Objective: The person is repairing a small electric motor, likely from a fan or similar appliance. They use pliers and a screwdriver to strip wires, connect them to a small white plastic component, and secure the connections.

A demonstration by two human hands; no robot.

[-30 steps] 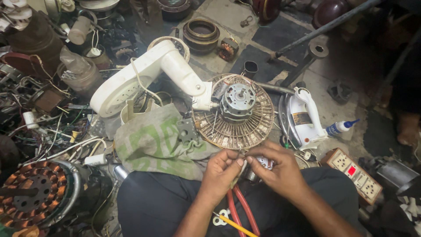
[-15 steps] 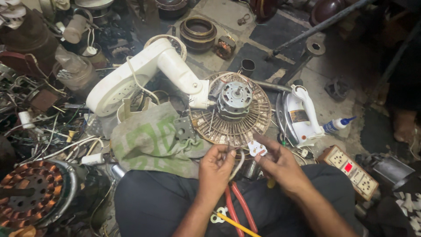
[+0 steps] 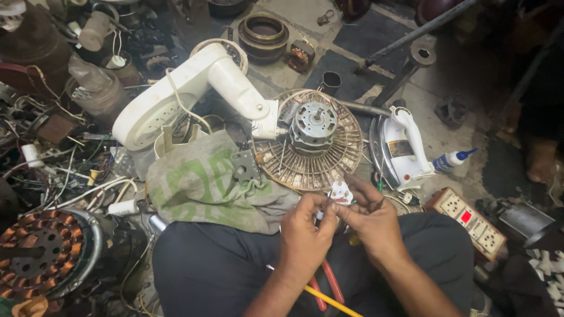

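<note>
My left hand and my right hand meet above my lap, fingertips together. Between them sits a small white plug, pinched by my right fingers, and my left fingers grip a thin wire at its base. Just beyond my hands lies a white table fan on its side, its bare grey motor resting in the round wire guard. Red-handled pliers and a yellow-handled tool lie on my dark trousers.
A green-printed cloth sack lies left of my knee. A copper-wound stator sits at the lower left among tangled wires. A white clothes iron, a glue bottle and a socket board are to the right.
My hands have risen slightly and drawn close again after parting half a second ago. The white plug now stands upright between my fingertips. The view shifted a little.
</note>
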